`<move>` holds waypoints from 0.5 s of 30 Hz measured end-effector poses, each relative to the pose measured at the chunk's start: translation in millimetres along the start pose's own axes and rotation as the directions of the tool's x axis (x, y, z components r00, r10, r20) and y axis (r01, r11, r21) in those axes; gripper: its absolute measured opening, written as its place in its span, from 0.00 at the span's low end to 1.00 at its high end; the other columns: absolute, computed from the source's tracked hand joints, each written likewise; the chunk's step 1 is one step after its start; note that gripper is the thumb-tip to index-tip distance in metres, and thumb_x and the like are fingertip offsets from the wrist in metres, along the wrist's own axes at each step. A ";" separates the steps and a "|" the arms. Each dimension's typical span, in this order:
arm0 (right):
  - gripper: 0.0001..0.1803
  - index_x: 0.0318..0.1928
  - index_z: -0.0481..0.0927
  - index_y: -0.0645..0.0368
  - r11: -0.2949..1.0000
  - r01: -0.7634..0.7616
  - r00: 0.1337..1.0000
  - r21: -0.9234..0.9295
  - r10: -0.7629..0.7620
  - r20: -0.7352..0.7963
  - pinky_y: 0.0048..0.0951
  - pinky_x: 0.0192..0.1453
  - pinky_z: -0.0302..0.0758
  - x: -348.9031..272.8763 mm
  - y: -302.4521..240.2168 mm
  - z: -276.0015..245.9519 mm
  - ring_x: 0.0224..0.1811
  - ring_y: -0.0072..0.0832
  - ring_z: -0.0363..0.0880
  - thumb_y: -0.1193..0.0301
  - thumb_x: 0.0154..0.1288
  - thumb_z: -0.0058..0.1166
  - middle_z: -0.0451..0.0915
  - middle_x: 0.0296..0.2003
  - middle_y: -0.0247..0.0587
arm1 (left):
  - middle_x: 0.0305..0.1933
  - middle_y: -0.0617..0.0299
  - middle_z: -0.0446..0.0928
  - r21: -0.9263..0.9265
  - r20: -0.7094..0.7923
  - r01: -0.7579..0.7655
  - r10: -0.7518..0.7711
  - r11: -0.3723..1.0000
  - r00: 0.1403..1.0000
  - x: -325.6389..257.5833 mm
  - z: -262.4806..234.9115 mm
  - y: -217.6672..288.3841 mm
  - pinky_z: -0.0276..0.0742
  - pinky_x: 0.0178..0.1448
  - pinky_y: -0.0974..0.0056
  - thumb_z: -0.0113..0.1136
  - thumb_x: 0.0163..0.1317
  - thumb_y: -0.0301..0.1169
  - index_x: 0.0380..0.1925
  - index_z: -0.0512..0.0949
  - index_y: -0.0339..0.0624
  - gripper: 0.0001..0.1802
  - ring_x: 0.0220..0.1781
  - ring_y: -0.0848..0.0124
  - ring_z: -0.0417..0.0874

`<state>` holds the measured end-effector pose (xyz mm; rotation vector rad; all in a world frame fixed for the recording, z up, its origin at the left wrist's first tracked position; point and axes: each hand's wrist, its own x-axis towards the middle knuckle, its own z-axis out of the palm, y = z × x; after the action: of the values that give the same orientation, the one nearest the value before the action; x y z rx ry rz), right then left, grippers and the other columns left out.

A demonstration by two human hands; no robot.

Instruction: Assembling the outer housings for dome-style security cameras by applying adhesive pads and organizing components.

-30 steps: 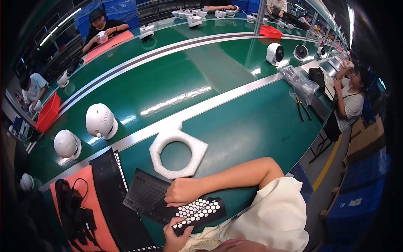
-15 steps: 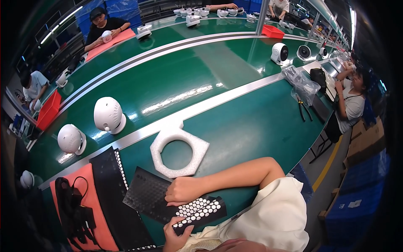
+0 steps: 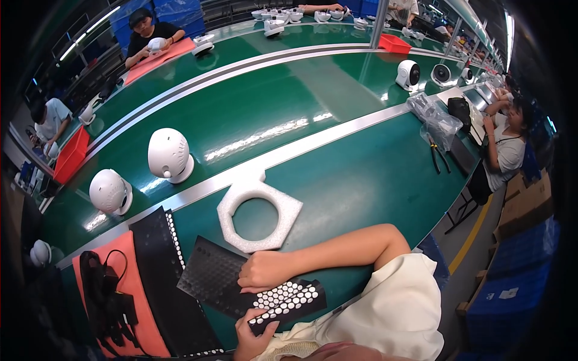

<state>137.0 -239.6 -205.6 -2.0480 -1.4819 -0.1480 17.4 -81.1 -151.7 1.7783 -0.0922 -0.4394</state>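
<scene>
A black sheet (image 3: 211, 275) with rows of white round pads lies on the green worktable, its near right part folded over. My left hand (image 3: 255, 334) is closed on the folded edge, thumb and fingers pinching it. Curled into a fist, my right hand (image 3: 265, 272) presses on the sheet just beyond the white pads; its fingertips are hidden, so what they hold, if anything, cannot be seen. Beyond my right fist lies a white foam ring (image 3: 227, 227) with an angular outline. Left of the sheet is a longer black strip (image 3: 161, 274) with white dots along its edges.
Black cables and adapters (image 3: 108, 295) lie on an orange mat (image 3: 144, 307) at the left. White rounded devices (image 3: 168, 153) stand on the green conveyor (image 3: 241, 114). Pliers (image 3: 438, 157) and a clear plastic bag (image 3: 436, 123) lie at the right, near a seated co-worker (image 3: 510, 141).
White devices on the near conveyor have shifted a little to the right; those on the far one a little to the left. My hands and the black sheet look almost unchanged.
</scene>
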 end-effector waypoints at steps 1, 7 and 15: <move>0.14 0.19 0.70 0.59 1.000 0.004 1.000 -0.001 -0.004 0.002 0.33 0.25 0.71 1.2 -0.1 0.4 0.23 0.35 0.75 0.63 0.56 0.47 0.72 0.17 0.37 | 0.29 0.59 0.76 0.000 -0.008 0.004 -0.004 1.000 1.000 1.0 -1.3 -9.2 0.70 0.38 0.66 0.63 0.46 0.25 0.33 0.73 0.35 0.13 0.30 0.73 0.72; 0.12 0.23 0.70 0.59 0.976 -0.209 0.973 0.057 0.202 0.109 0.36 0.28 0.71 6.5 -12.7 -4.8 0.26 0.37 0.75 0.64 0.55 0.48 0.72 0.20 0.39 | 0.25 0.55 0.76 0.114 0.023 -0.316 0.315 0.942 0.949 6.3 -5.4 -38.2 0.73 0.32 0.67 0.68 0.42 0.27 0.31 0.73 0.36 0.16 0.26 0.66 0.80; 0.13 0.29 0.75 0.60 0.904 -0.422 0.852 -0.067 0.421 0.310 0.42 0.34 0.71 56.5 -9.6 -117.7 0.29 0.45 0.75 0.62 0.57 0.47 0.76 0.25 0.48 | 0.26 0.55 0.76 0.106 0.010 -0.370 0.371 0.923 0.929 7.4 -4.3 -27.6 0.73 0.30 0.67 0.68 0.41 0.27 0.31 0.73 0.36 0.16 0.26 0.64 0.79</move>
<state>178.6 -252.8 -82.2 -2.4251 -1.1570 0.3808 21.0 -72.2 -178.9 1.8157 -0.4452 -0.1525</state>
